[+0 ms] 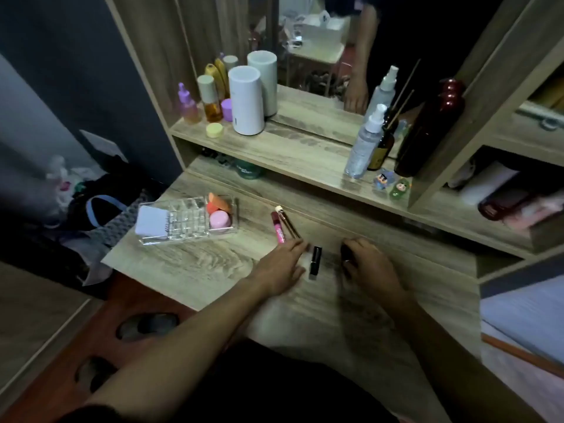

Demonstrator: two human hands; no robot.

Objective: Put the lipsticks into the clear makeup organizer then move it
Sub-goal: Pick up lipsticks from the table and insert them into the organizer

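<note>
The clear makeup organizer [183,221] stands at the left of the wooden desk [189,264], holding orange sponges, a pink jar and a lilac pad. A pink lip tube [278,226] and a gold-capped tube [288,222] lie side by side near the middle. A black lipstick [315,260] lies flat between my hands. My left hand [283,265] rests flat on the desk with fingers apart, fingertips touching the ends of the two tubes. My right hand [370,267] is curled around a dark lipstick [346,254], which is mostly hidden by the fingers.
A raised shelf [290,154] behind the desk carries bottles, a white cylinder [245,100], a spray bottle [364,141] and a dark red bottle [430,126] in front of a mirror. Side cubbies stand at the right. Bags lie on the floor at the left.
</note>
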